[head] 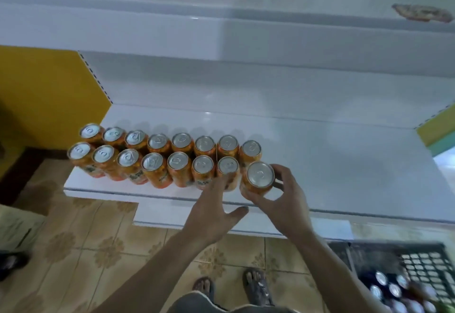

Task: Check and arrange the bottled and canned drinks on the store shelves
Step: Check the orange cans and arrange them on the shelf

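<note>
Feet (256,285) in sandals stand at six o'clock. At five o'clock a dark crate (423,261) holding cans is blurred and cut off. The right hand (289,202) curls round an orange can (260,174) at the right end of the front row. The left hand (209,214), thumb spread, extends straight fingers to the neighbouring cans (157,162); its fingertips are blurred and contact is unclear. Both rows stand on the white shelf (357,165), toward nine o'clock, with unreadable labels.

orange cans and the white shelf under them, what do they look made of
Orange cans: metal, likely aluminium; dull silver tops with pull tabs, glossy printed orange sides. The end can, gripped by the right hand, looks the same. White shelf: smooth, glossy, showing soft reflections; probably painted metal, though laminate cannot be ruled out.
</note>
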The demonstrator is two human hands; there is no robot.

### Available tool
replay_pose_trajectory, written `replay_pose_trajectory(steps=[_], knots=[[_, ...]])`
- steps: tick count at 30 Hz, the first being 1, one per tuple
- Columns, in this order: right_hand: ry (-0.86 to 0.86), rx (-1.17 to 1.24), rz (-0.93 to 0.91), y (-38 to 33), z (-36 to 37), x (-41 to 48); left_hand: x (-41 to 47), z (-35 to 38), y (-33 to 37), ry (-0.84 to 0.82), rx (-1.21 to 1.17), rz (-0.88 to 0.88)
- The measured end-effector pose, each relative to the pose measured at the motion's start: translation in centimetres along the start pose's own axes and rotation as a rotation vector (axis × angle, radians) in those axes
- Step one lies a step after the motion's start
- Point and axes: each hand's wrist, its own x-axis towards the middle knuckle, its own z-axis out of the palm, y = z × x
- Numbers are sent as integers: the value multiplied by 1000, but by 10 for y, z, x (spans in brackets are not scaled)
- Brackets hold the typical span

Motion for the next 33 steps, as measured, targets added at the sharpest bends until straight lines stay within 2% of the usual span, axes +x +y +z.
replay_pose_trajectory(steps=[5, 8, 11, 15, 18, 20, 21, 24, 27, 30, 33], knots=[[106, -22, -176, -46, -9, -48, -6, -17, 11, 42, -164, 400], [156, -132, -368, -74, -23, -66, -13, -34, 27, 21, -250, 538], [229, -155, -539, -99, -41, -73, -21, -49, 52, 74, -308, 676], [251, -177, -659, -110, -59, -67, -18, -52, 75, 115, -375, 717], [219, -167, -649, -107, -71, -64, -20, -49, 82, 99, -356, 671], [191, -60, -542, -105, -75, -63, -24, -44, 85, 93, -334, 637], [179, 95, -429, -105, -76, -62, -26, -43, 86, 82, -342, 605], [115, 758, 11, -99, -76, -51, -33, -40, 88, 64, -370, 508], [-90, 1254, 369, -90, -76, -39, -37, -35, 88, 102, -388, 474], [-314, 1504, 651, -84, -72, -39, -38, -29, 93, 112, -410, 487], [-450, 1599, 687, -77, -66, -42, -39, -25, 105, 111, -365, 527]])
